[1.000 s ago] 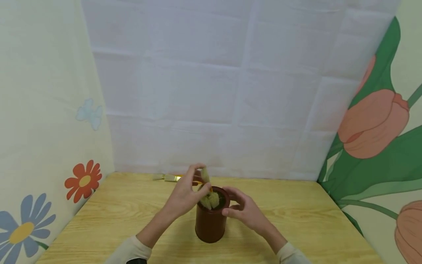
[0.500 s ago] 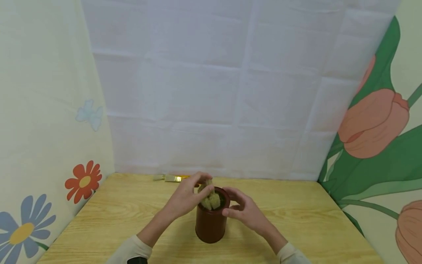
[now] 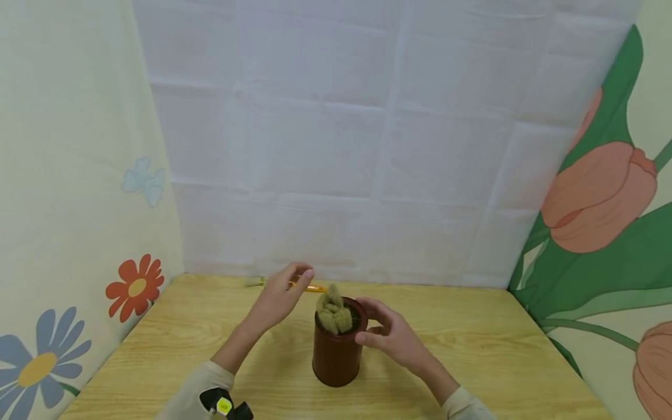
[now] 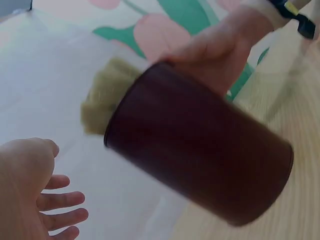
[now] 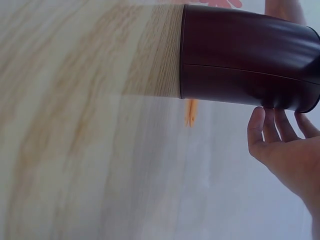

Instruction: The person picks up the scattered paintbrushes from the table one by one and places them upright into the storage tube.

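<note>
A dark red-brown cylindrical canister stands upright on the wooden table. Out of its top sticks a fuzzy yellow-green bundle, bulging over the rim at the left; its kind I cannot tell. My right hand holds the canister by the upper right side, thumb in front and fingers behind. In the right wrist view, those fingertips touch the canister wall. My left hand is in the air left of the canister, holding nothing. Its fingers are spread apart in the left wrist view, clear of the bundle.
Near the table's back edge lie flat paintbrushes with orange handles, partly behind my left hand. A white cloth hangs behind the table. Flower-printed cloths stand at both sides.
My left hand has let go of the fuzzy bundle and moved away to the left. The bundle's raised end now sits lower, over the canister. My right hand has stayed in place.
</note>
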The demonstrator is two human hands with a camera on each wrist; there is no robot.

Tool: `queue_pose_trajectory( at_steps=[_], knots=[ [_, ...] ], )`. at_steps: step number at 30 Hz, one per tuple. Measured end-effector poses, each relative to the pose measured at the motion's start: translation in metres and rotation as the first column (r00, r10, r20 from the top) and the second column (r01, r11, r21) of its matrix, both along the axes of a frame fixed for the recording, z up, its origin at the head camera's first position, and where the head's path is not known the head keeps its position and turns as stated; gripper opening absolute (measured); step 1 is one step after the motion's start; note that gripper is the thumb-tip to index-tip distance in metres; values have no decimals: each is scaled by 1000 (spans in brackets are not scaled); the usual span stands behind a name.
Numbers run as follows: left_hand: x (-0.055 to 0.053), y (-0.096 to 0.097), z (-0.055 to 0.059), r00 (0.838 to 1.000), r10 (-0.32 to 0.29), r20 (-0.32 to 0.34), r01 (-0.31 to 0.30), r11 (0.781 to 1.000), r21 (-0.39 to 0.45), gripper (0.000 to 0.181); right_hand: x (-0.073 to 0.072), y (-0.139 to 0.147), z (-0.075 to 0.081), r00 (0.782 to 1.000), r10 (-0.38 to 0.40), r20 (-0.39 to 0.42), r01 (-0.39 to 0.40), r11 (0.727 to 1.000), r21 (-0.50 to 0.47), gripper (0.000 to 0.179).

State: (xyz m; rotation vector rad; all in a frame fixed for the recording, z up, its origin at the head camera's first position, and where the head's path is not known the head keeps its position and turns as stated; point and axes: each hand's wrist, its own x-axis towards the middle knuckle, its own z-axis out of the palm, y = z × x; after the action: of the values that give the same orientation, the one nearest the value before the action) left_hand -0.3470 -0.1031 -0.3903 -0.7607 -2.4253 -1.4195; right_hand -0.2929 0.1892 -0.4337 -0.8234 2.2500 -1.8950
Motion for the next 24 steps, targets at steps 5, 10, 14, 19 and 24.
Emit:
queue_pose_trajectory(
  at_steps=[5, 10, 14, 19, 24],
  knots=[
    [-25, -21, -18, 999, 52, 0, -52, 997, -57, 43, 0, 0, 0, 1000, 8, 7, -8, 1000, -6, 66],
    [-53, -40, -32, 989, 133, -59, -144, 956, -255, 40, 0, 1, 0, 1000, 16, 4, -16, 1000, -14, 66],
    [-75, -51, -42, 973, 199, -118, -230, 873, -429, 32, 1, 1, 0, 1000, 13, 3, -13, 1000, -9, 64],
    [-95, -63, -56, 957, 253, -140, -287, 771, -568, 32, 1, 0, -1, 1000, 17, 5, -17, 1000, -5, 62],
    [-103, -69, -65, 963, 222, -153, -268, 726, -634, 28, 0, 0, -1, 1000, 15, 3, -15, 1000, -7, 63]
  ],
)
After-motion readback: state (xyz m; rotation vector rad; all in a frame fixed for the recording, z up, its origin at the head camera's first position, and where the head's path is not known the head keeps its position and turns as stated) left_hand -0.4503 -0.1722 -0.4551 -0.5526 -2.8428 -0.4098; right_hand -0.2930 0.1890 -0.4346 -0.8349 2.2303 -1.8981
